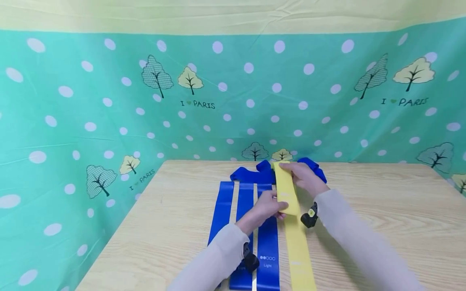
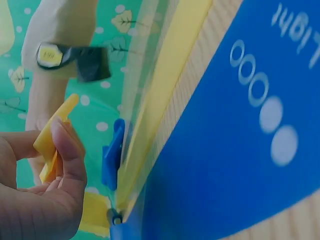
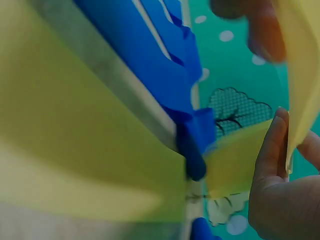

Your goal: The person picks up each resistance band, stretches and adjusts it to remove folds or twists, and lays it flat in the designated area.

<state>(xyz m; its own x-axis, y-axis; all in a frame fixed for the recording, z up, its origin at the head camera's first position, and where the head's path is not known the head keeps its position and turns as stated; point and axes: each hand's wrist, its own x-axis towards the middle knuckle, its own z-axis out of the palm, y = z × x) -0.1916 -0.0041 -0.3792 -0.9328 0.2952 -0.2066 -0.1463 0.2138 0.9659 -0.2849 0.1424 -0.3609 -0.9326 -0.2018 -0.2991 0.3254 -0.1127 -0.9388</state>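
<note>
A: Start with the big things. What carries all this?

B: A pale wooden surface (image 1: 364,226), hemmed in by a teal backdrop (image 1: 73,101) printed with dots and trees. It likely serves just to screen off the room.

A: And on the surface?

B: Three blue bands (image 1: 267,238) lie flat, side by side with narrow strips of wood between them, running away from the person. One reads "Light" with a row of dots. Beside them on the right lies a flat yellow band (image 1: 300,254), parallel to the blue ones, so the row looks sorted by colour. At the far end sits a loose heap of blue bands (image 1: 255,174), crumpled rather than laid out, probably the unsorted ones.

A: What are the hands doing?

B: Both hold a second yellow strip (image 1: 285,190) just above the flat yellow one. The right hand (image 1: 303,178) grips its far end, fingers curled round the edge; the left hand (image 1: 265,207) pinches the near end between thumb and fingers, as the left wrist view shows. Held at both ends, the strip stays fairly straight, which I judge helps to line it up with the row.

A: Anything smaller?

B: A black wrist camera (image 1: 309,216) with a yellow sticker on the right wrist, over a light sleeve.
</note>
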